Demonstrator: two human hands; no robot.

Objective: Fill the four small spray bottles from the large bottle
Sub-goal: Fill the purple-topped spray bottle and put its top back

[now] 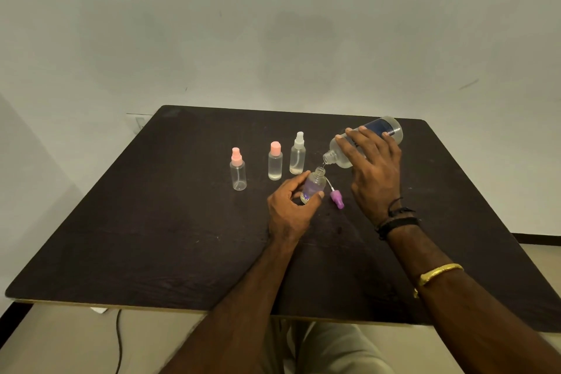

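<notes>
1. The left hand [288, 206] sits near the centre of the scene, fingers curled into a closed grip, thumb on the right side, index finger on the left.
2. The left forearm runs from the near edge up and slightly right to that hand.
3. The right hand [368, 167] is raised farther and to the right, palm down, fingers wrapped in a closed grip.
4. The right wrist bends downward; its forearm enters from the near right corner.

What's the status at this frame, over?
Right hand tips large bottle, pouring. Left hand steadies open purple bottle. Purple sprayer lies beside. Nothing in the way.
</notes>
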